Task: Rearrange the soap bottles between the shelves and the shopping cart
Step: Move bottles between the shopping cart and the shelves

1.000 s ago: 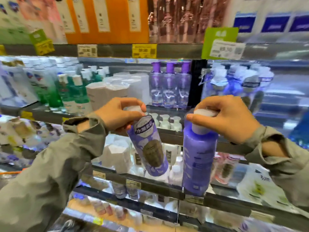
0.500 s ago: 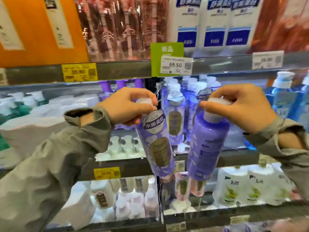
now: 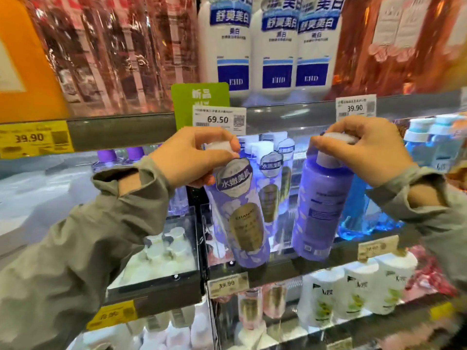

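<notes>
shop shelves (image 3: 290,267) behind; hands grip two purple bottles (image 3: 249,223) by caps.

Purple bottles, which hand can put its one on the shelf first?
Probably the right hand: its plain bottle hangs almost upright, base near the shelf edge. The left hand holds the flowered bottle tilted and lower.

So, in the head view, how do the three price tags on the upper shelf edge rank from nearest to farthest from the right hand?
1. White 39.90 tag: just above the right hand.
2. 69.50 tag: in the middle, above the left hand.
3. Yellow 39.90 tag: at the far left end.
</notes>
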{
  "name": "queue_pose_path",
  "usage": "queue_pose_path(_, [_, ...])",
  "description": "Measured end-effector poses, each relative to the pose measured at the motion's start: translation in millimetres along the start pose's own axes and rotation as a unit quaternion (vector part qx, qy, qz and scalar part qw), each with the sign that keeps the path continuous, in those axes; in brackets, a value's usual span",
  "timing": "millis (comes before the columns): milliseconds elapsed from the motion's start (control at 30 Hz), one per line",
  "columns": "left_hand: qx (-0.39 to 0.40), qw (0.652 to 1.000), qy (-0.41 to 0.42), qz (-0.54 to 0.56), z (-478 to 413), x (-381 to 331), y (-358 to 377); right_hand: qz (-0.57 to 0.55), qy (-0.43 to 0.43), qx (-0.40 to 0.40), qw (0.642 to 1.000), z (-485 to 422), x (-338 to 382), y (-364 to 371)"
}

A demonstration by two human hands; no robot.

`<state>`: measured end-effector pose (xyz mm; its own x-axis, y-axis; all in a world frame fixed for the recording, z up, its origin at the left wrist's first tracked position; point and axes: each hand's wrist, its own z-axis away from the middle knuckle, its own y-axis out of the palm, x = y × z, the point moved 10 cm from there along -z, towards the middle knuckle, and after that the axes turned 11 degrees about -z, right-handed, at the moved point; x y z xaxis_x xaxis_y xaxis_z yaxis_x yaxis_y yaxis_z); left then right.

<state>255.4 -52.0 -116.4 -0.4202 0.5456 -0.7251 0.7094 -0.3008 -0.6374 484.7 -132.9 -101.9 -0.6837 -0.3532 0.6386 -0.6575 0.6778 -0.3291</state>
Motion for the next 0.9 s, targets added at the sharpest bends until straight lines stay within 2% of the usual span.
queue_pose_path(333, [-0.031, 0.996, -0.071, 0.042, -19.1, 20.4, 40.1, 0.014, -0.036, 0.042, 0.998, -7.5, -43.0, 23.1])
queue_pose_path(500, [-0.072, 0.995, -0.07, -0.024, -31.9, 27.8, 46.7, 0.014, -0.027, 0.06, 0.998, -17.9, -60.5, 32.6])
queue_pose_path(667, [-0.075, 0.991, -0.071, -0.081, -53.1, 20.0, 59.6, 0.037, 0.009, 0.169, 0.985, -38.2, -76.2, 54.2])
queue_pose_path(767, [-0.075, 0.989, -0.071, -0.106, -57.8, 16.4, 64.4, 0.046, 0.002, 0.176, 0.983, -42.1, -82.8, 56.8])
queue_pose_path(900, [-0.085, 0.988, -0.07, -0.107, -59.2, 16.8, 65.1, 0.006, 0.008, 0.2, 0.98, -47.3, -84.4, 56.3])
